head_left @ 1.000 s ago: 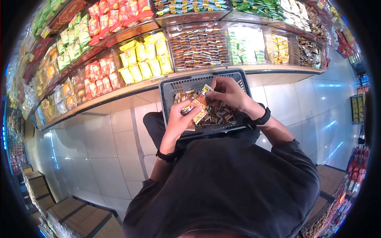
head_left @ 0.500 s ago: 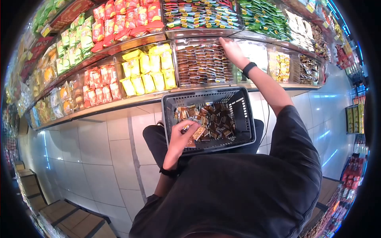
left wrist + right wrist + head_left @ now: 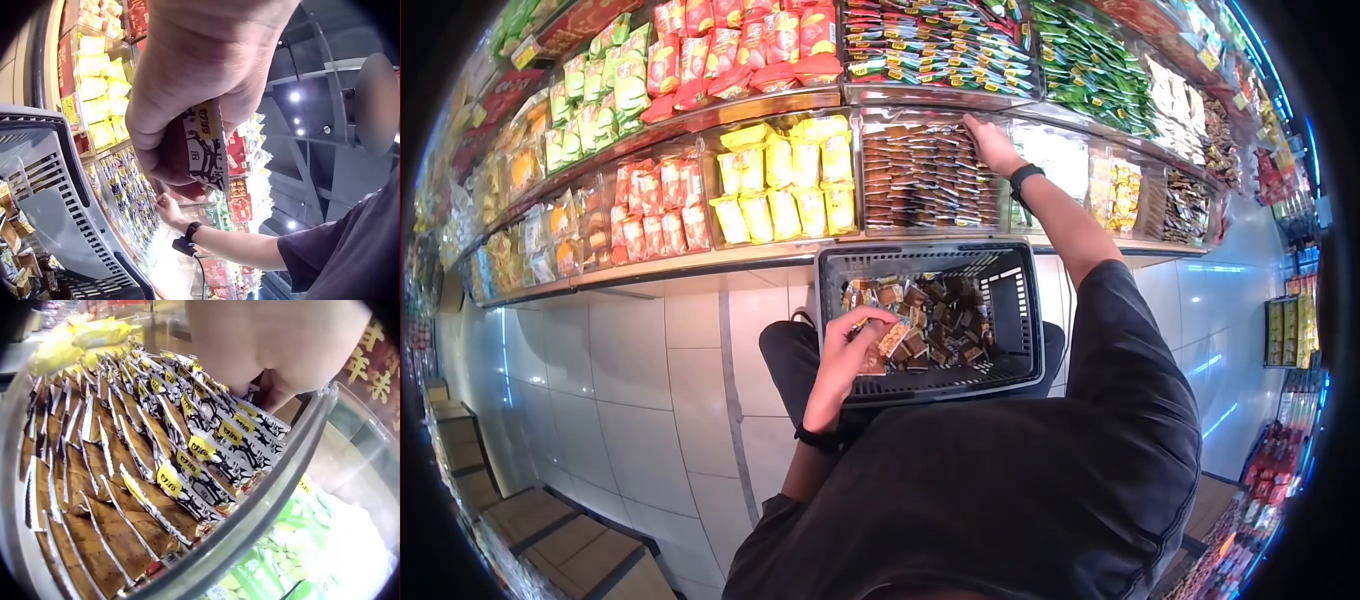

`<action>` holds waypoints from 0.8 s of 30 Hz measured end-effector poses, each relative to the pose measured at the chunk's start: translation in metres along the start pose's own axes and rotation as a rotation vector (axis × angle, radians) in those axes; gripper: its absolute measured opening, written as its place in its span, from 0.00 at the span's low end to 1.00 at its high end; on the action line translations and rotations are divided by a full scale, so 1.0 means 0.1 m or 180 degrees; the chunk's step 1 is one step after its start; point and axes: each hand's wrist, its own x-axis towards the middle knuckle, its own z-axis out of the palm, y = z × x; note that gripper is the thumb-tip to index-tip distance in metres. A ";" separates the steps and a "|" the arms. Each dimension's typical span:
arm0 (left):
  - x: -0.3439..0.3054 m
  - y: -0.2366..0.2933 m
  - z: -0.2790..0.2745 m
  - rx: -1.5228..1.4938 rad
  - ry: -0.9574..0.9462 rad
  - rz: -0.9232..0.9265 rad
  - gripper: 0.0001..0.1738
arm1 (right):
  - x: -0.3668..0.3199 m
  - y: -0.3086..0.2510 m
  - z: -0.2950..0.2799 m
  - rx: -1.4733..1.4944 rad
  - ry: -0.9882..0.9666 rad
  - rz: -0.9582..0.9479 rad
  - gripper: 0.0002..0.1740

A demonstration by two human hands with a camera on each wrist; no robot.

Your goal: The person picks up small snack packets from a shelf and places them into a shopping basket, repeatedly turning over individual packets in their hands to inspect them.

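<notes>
My left hand (image 3: 848,350) grips a few small snack packets (image 3: 893,338) over the left part of a dark plastic basket (image 3: 1030,318). In the left wrist view, the end of a held packet (image 3: 205,147) shows black-and-white print and a yellow patch between thumb and fingers. My right hand (image 3: 992,145) reaches into the back right corner of a clear bin (image 3: 312,419) of upright brown snack packets (image 3: 925,180). In the right wrist view its fingertips pinch a packet at the far end of the right-hand row, partly hidden by the hand.
Loose brown packets (image 3: 940,320) lie in the basket, which rests on the person's lap. Yellow bags (image 3: 780,190) fill the bin to the left, and green-and-white packs (image 3: 281,544) stand in the bin to the right. A wooden shelf edge (image 3: 730,265) runs behind the basket.
My right hand has gone from the left hand, where it pinched a packet, to the back of the brown-packet bin. My left hand stays over the basket, holding packets; the view has shifted.
</notes>
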 end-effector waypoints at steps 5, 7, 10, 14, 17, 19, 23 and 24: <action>-0.01 0.03 0.03 0.0031 -0.0102 0.0246 0.12 | -0.33 -0.40 -0.40 0.0114 0.0407 -0.0085 0.17; -0.03 0.12 0.09 0.0198 -0.0010 0.0587 0.15 | -0.67 -0.73 -0.62 0.0880 0.1116 -0.0291 0.09; -0.04 0.12 0.13 0.0030 -0.0126 0.0691 0.21 | -1.50 -1.54 -0.90 0.2992 -0.0337 0.0479 0.07; -0.12 0.31 0.30 0.0370 -0.0356 0.0741 0.28 | -2.37 -2.44 -1.17 0.4197 -0.1517 0.0789 0.15; -0.23 0.46 0.42 0.0239 -0.0472 0.0567 0.30 | -2.57 -2.57 -1.17 0.4427 -0.0990 0.1125 0.13; -0.25 0.50 0.49 0.0249 -0.0423 0.0732 0.30 | -2.64 -2.58 -1.17 0.4857 -0.0799 0.1414 0.12; -0.28 0.54 0.52 0.0099 -0.0118 0.0672 0.29 | -2.85 -2.57 -1.00 0.5164 -0.0511 0.1269 0.09; -0.26 0.55 0.48 0.0095 -0.0093 0.0556 0.28 | -2.85 -2.60 -1.01 0.5181 -0.0536 0.1207 0.09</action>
